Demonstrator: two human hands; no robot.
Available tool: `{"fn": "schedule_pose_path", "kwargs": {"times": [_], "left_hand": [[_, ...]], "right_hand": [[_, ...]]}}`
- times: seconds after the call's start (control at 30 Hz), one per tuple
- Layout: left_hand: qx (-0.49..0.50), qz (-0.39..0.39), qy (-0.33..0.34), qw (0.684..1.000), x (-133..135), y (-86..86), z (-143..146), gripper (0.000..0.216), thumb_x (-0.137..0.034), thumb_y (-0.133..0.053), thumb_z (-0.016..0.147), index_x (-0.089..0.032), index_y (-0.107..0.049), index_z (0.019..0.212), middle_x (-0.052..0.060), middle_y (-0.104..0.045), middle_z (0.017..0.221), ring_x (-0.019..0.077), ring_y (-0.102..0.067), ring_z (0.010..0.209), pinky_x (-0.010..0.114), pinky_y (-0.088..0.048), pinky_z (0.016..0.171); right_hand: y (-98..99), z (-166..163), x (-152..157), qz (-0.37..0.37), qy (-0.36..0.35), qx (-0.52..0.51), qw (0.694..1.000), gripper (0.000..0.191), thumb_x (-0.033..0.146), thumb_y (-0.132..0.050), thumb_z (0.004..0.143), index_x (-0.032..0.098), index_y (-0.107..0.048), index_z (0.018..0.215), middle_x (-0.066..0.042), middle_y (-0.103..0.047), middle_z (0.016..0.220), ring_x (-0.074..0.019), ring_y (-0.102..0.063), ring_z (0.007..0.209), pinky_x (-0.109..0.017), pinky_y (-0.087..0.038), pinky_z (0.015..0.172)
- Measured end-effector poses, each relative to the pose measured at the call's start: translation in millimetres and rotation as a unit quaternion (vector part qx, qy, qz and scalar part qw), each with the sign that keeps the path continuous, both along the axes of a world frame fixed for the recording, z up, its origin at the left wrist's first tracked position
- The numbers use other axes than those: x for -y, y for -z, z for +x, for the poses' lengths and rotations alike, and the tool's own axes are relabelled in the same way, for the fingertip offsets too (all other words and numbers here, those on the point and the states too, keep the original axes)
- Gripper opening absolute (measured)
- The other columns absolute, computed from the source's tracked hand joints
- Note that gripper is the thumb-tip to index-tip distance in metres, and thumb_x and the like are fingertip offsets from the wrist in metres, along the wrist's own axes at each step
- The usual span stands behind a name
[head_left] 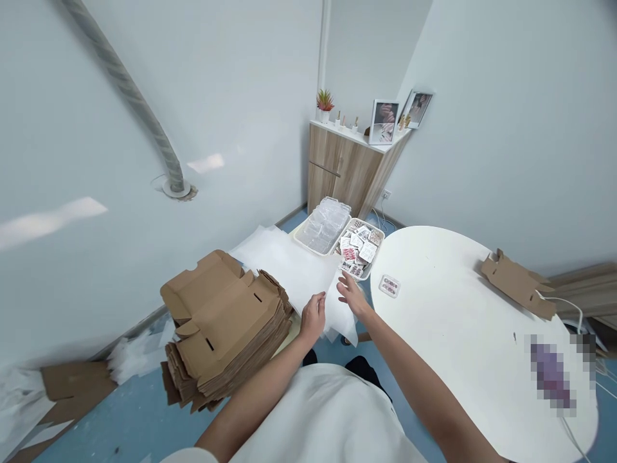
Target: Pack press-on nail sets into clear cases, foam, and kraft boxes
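My left hand (313, 316) is closed with its fingertips at the near edge of a thin white packing sheet (294, 270), which lies on a pile of similar sheets. Just to the right, my right hand (351, 296) has its fingers apart over the lifted corner of the sheet; nothing shows in its grasp. Beyond it stands a white basket (380, 247) full of small printed packs. A clear-plastic-filled white tray (297, 239) is beside that basket. One small clear pack (389, 286) with dark pinkish pieces lies on the round white table (434, 302).
Flat cardboard boxes (231, 321) are stacked at my left. Another folded cardboard piece (518, 283) rests at the table's right edge. A wooden cabinet (344, 161) with picture frames stands in the corner. Plastic and cardboard scraps (77, 386) lie on the floor at left.
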State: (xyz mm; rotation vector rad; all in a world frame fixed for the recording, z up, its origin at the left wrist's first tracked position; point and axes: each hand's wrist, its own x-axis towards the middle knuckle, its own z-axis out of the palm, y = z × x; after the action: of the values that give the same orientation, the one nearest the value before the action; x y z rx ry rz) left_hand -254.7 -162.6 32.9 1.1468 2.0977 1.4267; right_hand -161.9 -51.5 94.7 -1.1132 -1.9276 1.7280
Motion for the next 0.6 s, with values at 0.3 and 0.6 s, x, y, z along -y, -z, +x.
{"fn": "schedule_pose_path", "kwargs": {"times": [0.3, 0.6], "left_hand": [[-0.021, 0.001, 0.124, 0.992, -6, -5.3, 31, 0.028, -0.033, -0.037, 0.084, -0.019, -0.051, 0.104, 0.008, -0.051, 0.12, 0.0196, -0.039, 0.118, 0.039, -0.028, 0.098], [0.124, -0.132, -0.062, 0.981, -25, 5.3, 62, 0.059, -0.048, -0.038, 0.08, -0.022, -0.02, 0.13, 0.01, -0.014, 0.141, 0.0229, -0.013, 0.13, 0.039, -0.022, 0.102]], "right_hand": [[-4.1, -11, -27, 0.119, 0.061, 0.075, 0.988, 0.039, 0.025, -0.051, 0.073, 0.02, -0.045, 0.111, -0.005, -0.064, 0.091, -0.0133, -0.063, 0.062, -0.032, -0.046, 0.073], [-19.4, 63, -54, 0.067, 0.204, -0.116, 0.97, 0.035, 0.036, -0.055, 0.069, 0.018, -0.052, 0.099, -0.006, -0.063, 0.092, -0.0159, -0.063, 0.066, -0.034, -0.05, 0.066]]}}
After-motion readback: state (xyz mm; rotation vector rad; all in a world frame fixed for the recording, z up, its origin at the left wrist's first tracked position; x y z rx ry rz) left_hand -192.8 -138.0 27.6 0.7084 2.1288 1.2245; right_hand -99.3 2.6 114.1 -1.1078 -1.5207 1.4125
